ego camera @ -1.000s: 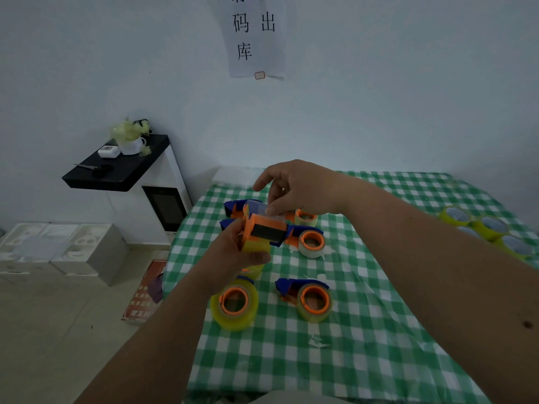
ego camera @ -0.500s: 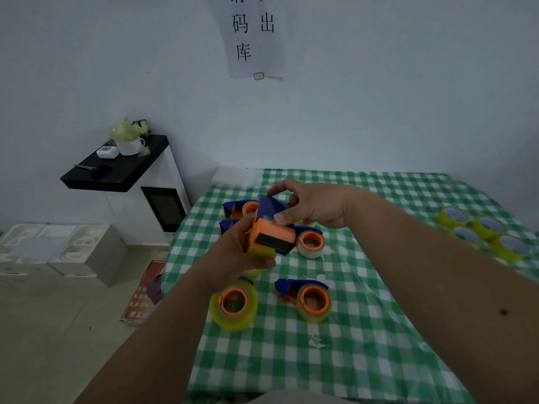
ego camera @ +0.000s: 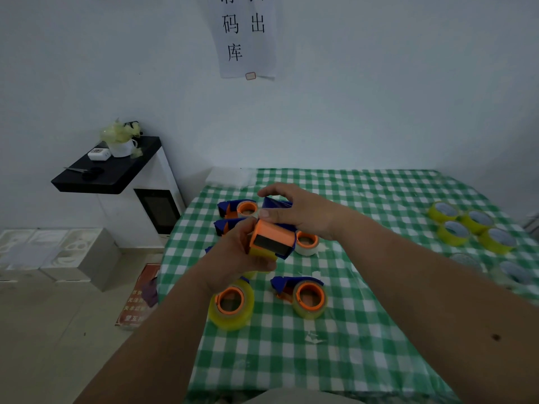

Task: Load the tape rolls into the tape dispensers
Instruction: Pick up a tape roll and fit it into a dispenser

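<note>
The table carries a green-and-white checked cloth and fills the lower right of the head view. To its left stands a white cabinet with a black top shelf; a white cup and a small white device rest on that shelf. A paper sign with printed characters hangs on the wall above the table.

Both forearms extend over the near edge of the table. The left hand is raised above the cloth with its fingers curled round the orange-and-blue tape dispenser, gripping it from the left side and beneath. The right hand meets the same dispenser from above and behind; thumb and forefinger pinch its blue upper part.

A group of unloaded yellow tape rolls lies near the right edge of the table, well apart from the hands. Loaded dispensers lie on the cloth around the held one: one near-left dispenser with a yellow roll, one near-centre dispenser beside it, one far dispenser behind the hands, and one clear-roll dispenser just beyond the held unit. A small scrap of tape lies on the cloth close to the near edge.
</note>
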